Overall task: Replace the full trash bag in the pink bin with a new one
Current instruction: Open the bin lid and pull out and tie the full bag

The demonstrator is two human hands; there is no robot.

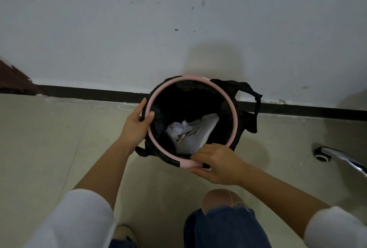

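the round pink plastic bin (234,112) stands on the floor against the white wall, lined with a black plastic trash bag (228,88) holding crumpled white paper. the left hand (137,122) clasps the rim's left side, thumb inside; the right hand (216,162) pinches the near rim, fingers (198,157) closed on ring and bag edge (both equally near). the ring must lift straight up, i judge, to free the bag.
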